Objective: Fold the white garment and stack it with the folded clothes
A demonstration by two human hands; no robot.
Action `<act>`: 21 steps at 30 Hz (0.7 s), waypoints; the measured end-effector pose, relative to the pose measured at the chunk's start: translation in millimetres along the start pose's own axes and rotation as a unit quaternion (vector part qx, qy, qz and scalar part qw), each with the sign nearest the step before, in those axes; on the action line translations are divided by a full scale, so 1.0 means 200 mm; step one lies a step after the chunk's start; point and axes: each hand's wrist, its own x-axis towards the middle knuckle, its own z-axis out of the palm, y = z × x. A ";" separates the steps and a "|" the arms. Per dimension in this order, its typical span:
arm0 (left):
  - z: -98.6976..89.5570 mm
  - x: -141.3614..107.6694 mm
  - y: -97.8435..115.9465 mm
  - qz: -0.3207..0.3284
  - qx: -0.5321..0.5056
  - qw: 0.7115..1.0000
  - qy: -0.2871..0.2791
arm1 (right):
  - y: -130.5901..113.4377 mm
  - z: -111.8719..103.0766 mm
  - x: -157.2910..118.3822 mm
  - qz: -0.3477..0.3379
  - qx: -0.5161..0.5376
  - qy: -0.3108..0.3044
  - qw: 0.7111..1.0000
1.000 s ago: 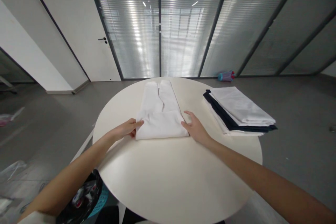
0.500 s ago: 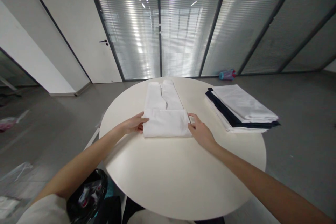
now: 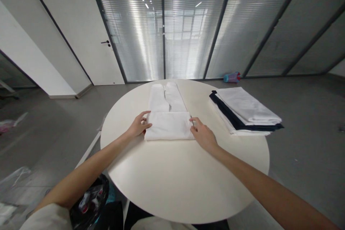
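A white garment (image 3: 169, 125) lies on the round white table (image 3: 178, 176), its near part folded over in a flat rectangle and two long parts stretching toward the far edge. At the fold's left edge, my left hand (image 3: 139, 125) has its thumb on top of the cloth and its fingers around the side. My right hand (image 3: 205, 134) pinches the right edge of the folded part between thumb and fingers. To the right rests a stack of folded cloth (image 3: 246, 109), white on top with a dark blue layer beneath.
Below the table's left side stands a bin with a black bag (image 3: 90, 201). A blue and red container (image 3: 232, 77) lies on the floor by the glass wall. Clear plastic (image 3: 16, 178) is on the floor at left.
My left hand has shifted slightly up along the cloth's left edge, its fingers more spread. The right hand keeps its place at the right edge. The view has moved slightly.
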 end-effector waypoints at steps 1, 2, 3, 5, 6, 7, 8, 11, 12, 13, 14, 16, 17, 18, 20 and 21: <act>-0.01 0.00 0.02 0.022 0.045 0.998 0.024 | -0.01 0.00 0.00 0.002 -0.005 -0.001 1.000; -0.02 0.00 0.04 0.056 0.099 0.992 0.059 | -0.01 -0.01 0.00 0.005 -0.010 -0.001 1.000; -0.03 -0.01 0.07 0.099 0.154 0.978 0.095 | -0.02 -0.01 -0.01 0.008 -0.015 -0.002 1.000; -0.02 -0.04 0.15 0.189 0.249 0.941 0.128 | -0.03 -0.02 -0.01 0.011 -0.023 -0.002 1.000; 0.00 -0.06 0.20 0.226 0.285 0.925 0.110 | -0.04 -0.02 -0.02 0.010 -0.026 -0.001 1.000; 0.03 -0.07 0.23 0.255 0.317 0.911 0.073 | -0.04 -0.02 -0.02 0.008 -0.027 0.001 1.000; 0.07 -0.08 0.26 0.273 0.347 0.897 0.028 | -0.05 -0.02 -0.02 0.005 -0.029 0.003 1.000; 0.20 -0.07 0.29 0.277 0.433 0.856 -0.059 | -0.05 -0.02 -0.02 0.001 -0.033 0.011 0.999; 0.24 -0.06 0.28 0.263 0.455 0.848 -0.073 | -0.05 -0.02 -0.03 0.002 -0.035 0.011 0.999; 0.27 -0.05 0.26 0.243 0.471 0.844 -0.086 | -0.05 -0.02 -0.03 0.000 -0.036 0.009 0.999; 0.29 -0.04 0.23 0.221 0.480 0.843 -0.101 | -0.04 -0.03 -0.03 -0.001 -0.038 0.004 0.999; 0.31 -0.03 0.19 0.186 0.487 0.844 -0.127 | -0.04 -0.04 -0.04 -0.013 -0.046 0.002 0.999; 0.32 -0.03 0.17 0.175 0.488 0.845 -0.133 | -0.03 -0.04 -0.04 -0.028 -0.053 0.015 0.998; 0.31 -0.02 0.17 0.169 0.488 0.845 -0.136 | -0.03 -0.05 -0.05 -0.049 -0.061 0.039 0.996; 0.30 -0.01 0.18 0.171 0.485 0.846 -0.141 | -0.03 -0.07 -0.05 -0.113 -0.075 0.103 0.986; 0.29 0.00 0.19 0.177 0.482 0.847 -0.138 | -0.04 -0.07 -0.05 -0.154 -0.079 0.127 0.977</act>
